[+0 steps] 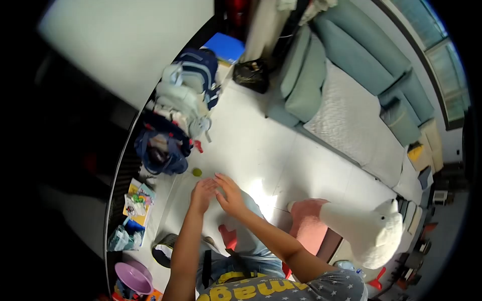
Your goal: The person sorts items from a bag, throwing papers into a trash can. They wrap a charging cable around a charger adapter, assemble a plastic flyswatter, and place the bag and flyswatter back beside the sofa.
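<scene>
My left hand (203, 193) and my right hand (231, 195) are held close together above my lap, fingertips touching or nearly so. The fingers of my right hand stretch out with the thumb apart. Those of my left hand look extended and bent slightly inward; I see nothing held in either hand. Just beyond my left fingertips, a small round green thing (197, 172) lies on the pale tiled floor (241, 130). Below my hands are my legs in light blue jeans (253, 241), with a red object (228, 236) between them, partly hidden.
Bags and a navy backpack (198, 70) line the left side. Nearer are a waste bin (164, 250) and a purple basin (134, 277). A large white plush toy (364, 228) and a pink cushion-like thing (307, 220) are at my right. Farther off stands a green sofa (306, 85).
</scene>
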`<move>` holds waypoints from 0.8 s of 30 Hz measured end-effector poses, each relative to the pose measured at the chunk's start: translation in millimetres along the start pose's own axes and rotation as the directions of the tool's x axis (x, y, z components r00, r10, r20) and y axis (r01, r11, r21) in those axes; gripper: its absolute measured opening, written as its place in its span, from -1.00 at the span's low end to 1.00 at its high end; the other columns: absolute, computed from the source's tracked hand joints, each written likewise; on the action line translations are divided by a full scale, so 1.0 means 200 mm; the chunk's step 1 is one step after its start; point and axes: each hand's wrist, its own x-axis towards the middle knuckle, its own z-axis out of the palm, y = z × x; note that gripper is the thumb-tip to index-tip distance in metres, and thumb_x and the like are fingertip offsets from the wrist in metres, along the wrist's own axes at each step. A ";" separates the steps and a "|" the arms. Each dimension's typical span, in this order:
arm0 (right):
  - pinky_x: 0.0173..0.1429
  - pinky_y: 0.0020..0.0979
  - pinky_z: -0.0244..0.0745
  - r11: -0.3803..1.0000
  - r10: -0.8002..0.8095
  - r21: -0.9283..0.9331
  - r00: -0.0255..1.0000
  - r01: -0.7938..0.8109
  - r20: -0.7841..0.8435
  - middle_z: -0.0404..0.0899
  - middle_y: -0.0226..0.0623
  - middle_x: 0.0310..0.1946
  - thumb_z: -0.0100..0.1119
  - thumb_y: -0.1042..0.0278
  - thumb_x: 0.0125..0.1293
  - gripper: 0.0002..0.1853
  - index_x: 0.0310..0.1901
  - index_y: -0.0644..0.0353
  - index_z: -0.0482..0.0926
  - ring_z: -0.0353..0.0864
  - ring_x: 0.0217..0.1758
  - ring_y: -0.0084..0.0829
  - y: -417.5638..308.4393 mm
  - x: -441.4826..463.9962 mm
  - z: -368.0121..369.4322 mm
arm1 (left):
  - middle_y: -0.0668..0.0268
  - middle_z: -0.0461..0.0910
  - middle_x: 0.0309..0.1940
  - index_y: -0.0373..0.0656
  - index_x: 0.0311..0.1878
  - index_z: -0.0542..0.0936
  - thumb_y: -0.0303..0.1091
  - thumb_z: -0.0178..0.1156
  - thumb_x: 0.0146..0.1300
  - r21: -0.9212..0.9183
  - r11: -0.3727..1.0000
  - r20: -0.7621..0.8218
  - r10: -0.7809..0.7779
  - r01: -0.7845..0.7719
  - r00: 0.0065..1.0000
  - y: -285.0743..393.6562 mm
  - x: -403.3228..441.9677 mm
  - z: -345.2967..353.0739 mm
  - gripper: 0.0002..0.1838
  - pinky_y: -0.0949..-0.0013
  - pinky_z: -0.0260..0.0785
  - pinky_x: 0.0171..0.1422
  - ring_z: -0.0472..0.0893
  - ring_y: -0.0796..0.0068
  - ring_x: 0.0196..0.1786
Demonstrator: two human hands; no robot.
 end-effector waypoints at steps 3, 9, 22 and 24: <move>0.33 -0.10 0.06 0.845 -0.317 -0.462 0.948 0.268 -0.031 0.38 -0.12 0.10 0.03 0.35 0.15 -0.61 0.05 0.16 0.43 0.31 0.21 -0.19 -0.18 0.14 -0.56 | 0.21 0.44 0.06 -0.18 0.11 0.35 -0.14 -0.11 0.29 -0.113 0.994 0.319 0.029 0.008 0.947 0.03 -0.07 0.77 -0.58 0.19 0.25 0.21 0.43 0.42 0.10; -0.27 -0.15 0.45 0.749 0.210 -0.604 0.962 -0.272 -0.173 0.58 -0.08 -0.45 -0.13 0.17 0.31 -0.69 -0.26 0.19 0.55 0.57 -0.34 -0.07 0.00 0.35 -1.12 | 0.27 0.54 -0.10 -0.15 -0.01 0.43 -0.26 -0.08 0.28 0.200 0.977 0.325 -0.134 0.070 0.936 0.36 -0.13 1.32 -0.72 0.34 0.31 0.09 0.52 0.38 -0.01; -0.10 -0.28 0.46 0.863 0.170 -0.445 0.967 -0.239 -0.189 0.44 -0.11 0.00 -0.10 0.71 -0.05 -0.51 0.01 0.16 0.41 0.55 -0.23 -0.19 0.31 1.37 -1.54 | 0.26 0.55 -0.24 -0.17 -0.09 0.42 -0.42 -0.03 0.23 0.076 0.975 -0.095 0.218 -0.211 0.971 0.91 0.79 1.35 -0.80 0.47 0.37 -0.14 0.57 0.47 -0.26; -0.04 -0.32 0.43 0.885 0.124 -0.428 0.979 -0.183 -0.162 0.42 -0.08 0.00 -0.16 0.72 -0.08 -0.52 -0.07 0.17 0.48 0.51 -0.14 -0.19 0.40 1.59 -1.60 | 0.26 0.54 -0.23 -0.19 -0.08 0.42 -0.42 -0.04 0.24 0.093 0.961 -0.102 0.271 -0.262 0.957 0.97 0.97 1.43 -0.81 0.49 0.37 -0.13 0.56 0.49 -0.25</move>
